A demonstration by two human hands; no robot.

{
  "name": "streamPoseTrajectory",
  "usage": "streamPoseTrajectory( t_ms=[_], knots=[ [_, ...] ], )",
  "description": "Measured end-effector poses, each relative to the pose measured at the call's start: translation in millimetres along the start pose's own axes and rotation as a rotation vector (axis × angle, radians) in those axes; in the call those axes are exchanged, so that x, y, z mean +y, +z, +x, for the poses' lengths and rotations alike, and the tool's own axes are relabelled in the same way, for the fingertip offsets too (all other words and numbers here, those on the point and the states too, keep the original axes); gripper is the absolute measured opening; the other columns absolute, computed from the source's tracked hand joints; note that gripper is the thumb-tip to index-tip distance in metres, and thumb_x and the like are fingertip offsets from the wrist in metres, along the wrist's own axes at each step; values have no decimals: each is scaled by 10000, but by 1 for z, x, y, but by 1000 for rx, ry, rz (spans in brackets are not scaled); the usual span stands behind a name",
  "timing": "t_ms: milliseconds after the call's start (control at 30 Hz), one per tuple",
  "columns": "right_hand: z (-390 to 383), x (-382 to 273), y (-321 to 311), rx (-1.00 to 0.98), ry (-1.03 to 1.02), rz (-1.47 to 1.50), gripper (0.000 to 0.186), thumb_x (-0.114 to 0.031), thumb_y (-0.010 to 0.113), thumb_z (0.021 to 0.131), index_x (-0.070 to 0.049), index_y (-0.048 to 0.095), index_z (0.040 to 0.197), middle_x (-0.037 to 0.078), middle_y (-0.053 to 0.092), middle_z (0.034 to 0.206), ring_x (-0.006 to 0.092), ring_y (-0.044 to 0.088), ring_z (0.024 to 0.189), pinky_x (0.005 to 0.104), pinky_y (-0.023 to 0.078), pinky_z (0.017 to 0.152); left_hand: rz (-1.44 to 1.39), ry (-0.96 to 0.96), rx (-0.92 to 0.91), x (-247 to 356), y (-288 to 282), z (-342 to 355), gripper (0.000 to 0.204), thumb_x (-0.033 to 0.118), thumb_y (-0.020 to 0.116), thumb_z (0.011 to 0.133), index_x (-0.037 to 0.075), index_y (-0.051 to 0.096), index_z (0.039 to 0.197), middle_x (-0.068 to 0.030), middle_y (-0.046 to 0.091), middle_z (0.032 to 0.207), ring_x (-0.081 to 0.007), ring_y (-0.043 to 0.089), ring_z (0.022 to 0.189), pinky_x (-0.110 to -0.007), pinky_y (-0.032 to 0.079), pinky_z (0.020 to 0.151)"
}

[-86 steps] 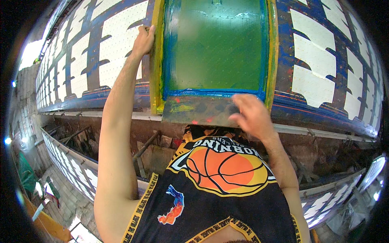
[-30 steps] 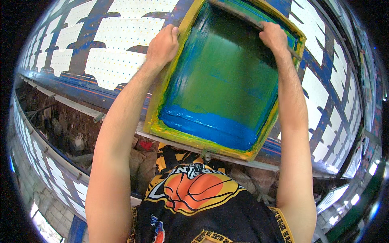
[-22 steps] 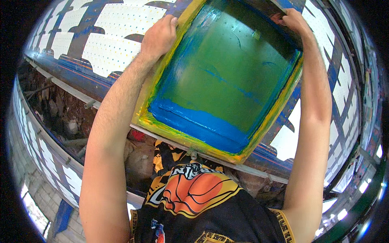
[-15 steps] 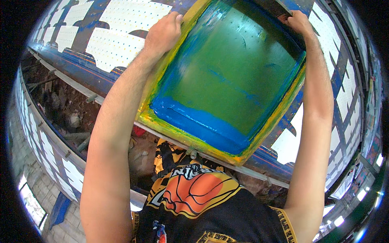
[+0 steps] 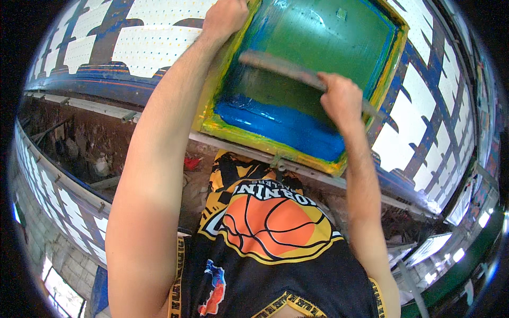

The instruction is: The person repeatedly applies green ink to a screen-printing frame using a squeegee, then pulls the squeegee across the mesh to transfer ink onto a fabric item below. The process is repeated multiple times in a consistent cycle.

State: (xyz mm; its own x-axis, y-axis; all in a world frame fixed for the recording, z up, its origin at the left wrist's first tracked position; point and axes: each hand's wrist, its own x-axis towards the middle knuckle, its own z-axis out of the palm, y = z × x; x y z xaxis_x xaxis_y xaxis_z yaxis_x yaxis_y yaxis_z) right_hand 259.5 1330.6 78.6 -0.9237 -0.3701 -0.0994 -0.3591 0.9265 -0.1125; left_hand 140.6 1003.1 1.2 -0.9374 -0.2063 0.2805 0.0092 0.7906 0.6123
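My left hand (image 5: 225, 16) is closed on the left edge of a paint-smeared yellow screen-printing frame (image 5: 297, 158) at the top middle. Inside it is a green mesh (image 5: 313, 37) with streaks of blue along its sides and a thick band of wet blue ink (image 5: 281, 127) along the near end. My right hand (image 5: 342, 100) is closed on a long grey squeegee (image 5: 281, 66), held diagonally across the inside of the frame above that band.
A long blue table (image 5: 135, 87) carries rows of white dotted cut pieces (image 5: 148, 50) on both sides of the frame. A metal rail (image 5: 93, 106) follows its near edge above a cluttered dark trough. Another long table (image 5: 63, 206) curves behind me.
My right hand and the squeegee have moved from the frame's far end down toward the near end. My left hand still grips the left edge, now higher in the picture along with the frame.
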Motion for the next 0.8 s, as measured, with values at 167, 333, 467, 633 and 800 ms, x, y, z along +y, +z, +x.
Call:
streamPoseTrajectory(
  t_ms=[167,333,467,633,800],
  knots=[
    [-109,-68,22,-9,50,82,484,26,688,765,-99,761,1227,117,778,1214,315,740,1118,448,595,953,-6,26,-14,5,-4,3,402,337,423,1116,5,649,1140,-316,708,1086,-519,663,1051,-593,517,939],
    [-135,-88,22,2,86,64,519,32,683,742,-112,769,1233,115,780,1216,312,737,1122,453,579,989,-59,-33,-103,25,-20,-10,427,351,434,1110,-7,665,1126,-330,713,1073,-535,662,1029,-604,512,934],
    [-126,-78,4,-84,144,147,505,-25,740,742,-161,778,1227,102,786,1174,316,753,1046,458,602,906,114,-71,-236,23,-26,-5,470,455,527,1064,57,631,1292,-223,719,1197,-417,700,1136,-532,552,1003],
    [-139,-84,0,-135,152,177,493,36,633,753,-162,815,1166,120,795,1132,348,760,988,464,614,859,114,-95,-237,14,-19,1,538,494,600,1016,62,633,1335,-213,726,1213,-392,701,1167,-521,558,1012],
    [-160,-93,16,-93,82,179,446,32,675,809,-97,744,1230,92,759,1229,307,708,1147,478,563,977,157,-89,-234,15,-17,3,571,529,646,1003,64,642,1334,-209,727,1236,-382,700,1172,-512,558,1005]
  ],
)
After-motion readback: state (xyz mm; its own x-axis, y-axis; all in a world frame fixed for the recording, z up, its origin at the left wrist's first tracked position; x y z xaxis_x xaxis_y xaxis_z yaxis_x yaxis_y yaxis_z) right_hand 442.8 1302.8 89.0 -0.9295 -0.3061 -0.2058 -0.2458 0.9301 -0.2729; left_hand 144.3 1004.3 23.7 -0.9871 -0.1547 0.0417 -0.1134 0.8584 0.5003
